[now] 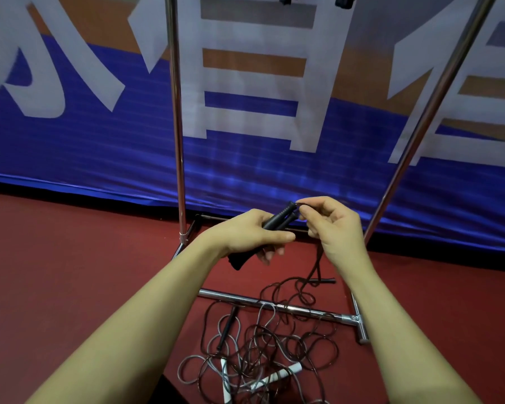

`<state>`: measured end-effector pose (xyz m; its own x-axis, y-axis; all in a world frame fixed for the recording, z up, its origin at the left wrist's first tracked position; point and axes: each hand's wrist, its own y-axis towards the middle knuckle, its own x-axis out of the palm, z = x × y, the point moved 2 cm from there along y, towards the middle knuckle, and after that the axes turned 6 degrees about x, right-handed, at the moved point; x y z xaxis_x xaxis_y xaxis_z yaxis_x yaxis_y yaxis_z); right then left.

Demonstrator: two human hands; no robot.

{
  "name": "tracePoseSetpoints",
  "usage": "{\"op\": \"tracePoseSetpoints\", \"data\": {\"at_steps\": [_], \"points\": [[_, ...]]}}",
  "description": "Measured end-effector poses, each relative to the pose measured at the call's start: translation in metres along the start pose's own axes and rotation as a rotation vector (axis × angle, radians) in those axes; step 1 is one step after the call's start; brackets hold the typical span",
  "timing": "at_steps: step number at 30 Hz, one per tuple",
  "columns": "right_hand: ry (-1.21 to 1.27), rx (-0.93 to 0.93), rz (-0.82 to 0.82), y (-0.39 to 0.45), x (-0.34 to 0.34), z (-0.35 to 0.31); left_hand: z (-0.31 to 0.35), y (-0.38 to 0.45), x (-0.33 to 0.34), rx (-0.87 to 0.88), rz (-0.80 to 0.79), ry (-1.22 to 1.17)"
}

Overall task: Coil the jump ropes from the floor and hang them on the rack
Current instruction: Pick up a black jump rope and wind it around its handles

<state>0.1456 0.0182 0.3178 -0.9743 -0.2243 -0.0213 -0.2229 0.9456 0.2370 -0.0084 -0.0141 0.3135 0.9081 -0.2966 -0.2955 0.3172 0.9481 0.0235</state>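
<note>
So the black handles [277,221] are up in the air, just in front of the rack's [178,118] base and above the mess of rope on the floor [70,272]. Left hand [255,233] is wrapped around both handles, thumb laid along the side, with one handle end poking out below the palm. Right hand [330,221] is just beside it, thumb and forefinger pinching the cord right at the top tip of the handles, the other fingers loosely curled. From there a dark cord [317,265] drops down to the floor and crosses the rack's front bar [274,304]. On the near side of that bar there's a tangled pile [260,348] of dark and grey cords looping over each other, touching and overlapping so much I can't tell which rope is which. In the pile you can see a couple of white handles [277,376] and a black handle [226,328] lying near the bar, plus another dark handle [324,280] lying on the far side of the bar. Behind the rack there's a blue and orange banner [85,135] with big white characters, running down to the red floor. At the very top edge, something black [344,1] hangs from the rack, mostly cut off.
</note>
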Motion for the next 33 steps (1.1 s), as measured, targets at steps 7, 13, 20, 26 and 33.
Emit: {"op": "tracePoseSetpoints", "data": {"at_steps": [7, 13, 20, 26, 33], "points": [[-0.086, -0.053, -0.014, -0.003, 0.004, -0.006, 0.003, 0.0, 0.005, 0.013, -0.062, -0.1], [-0.268, -0.171, -0.139, 0.0, 0.0, -0.007, 0.0, -0.002, 0.003, 0.055, -0.053, -0.161], [-0.409, -0.212, -0.218, 0.001, -0.004, -0.003, 0.0, 0.0, 0.005, -0.088, -0.058, -0.163], [-0.257, -0.069, -0.153, 0.003, -0.006, 0.004, 0.0, 0.0, 0.005, -0.1, -0.074, -0.241], [-0.079, -0.017, -0.026, 0.006, 0.001, 0.009, -0.006, 0.003, 0.006, -0.142, -0.039, -0.38]]}}
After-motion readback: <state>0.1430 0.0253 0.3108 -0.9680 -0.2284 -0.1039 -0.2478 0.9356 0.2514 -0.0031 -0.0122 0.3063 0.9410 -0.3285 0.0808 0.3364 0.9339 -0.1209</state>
